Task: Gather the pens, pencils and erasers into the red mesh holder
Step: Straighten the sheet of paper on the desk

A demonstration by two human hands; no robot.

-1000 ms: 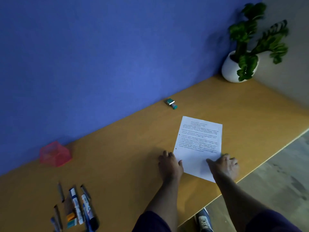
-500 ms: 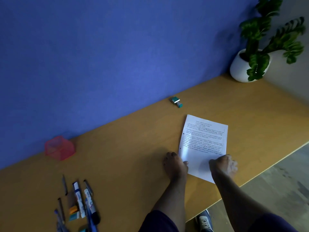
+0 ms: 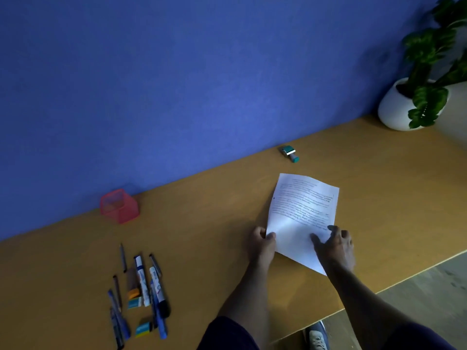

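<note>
Red mesh holder (image 3: 119, 206); blue wall (image 3: 177, 84); white printed paper (image 3: 302, 215)

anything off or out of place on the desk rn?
Nothing spilled or broken. Oddity: both hands are on the printed sheet, which lies askew to the desk edge; the left hand pinches its edge, the right hand rests on it. The pens and erasers lie loose, and the red mesh holder looks empty.

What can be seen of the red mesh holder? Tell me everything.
The red mesh holder is a small square box of pinkish-red see-through wire mesh, open at the top and standing upright on the wooden desk, close to the blue wall. Nothing shows inside it. No hand touches it; the pens and erasers lie apart, nearer the person.
</note>
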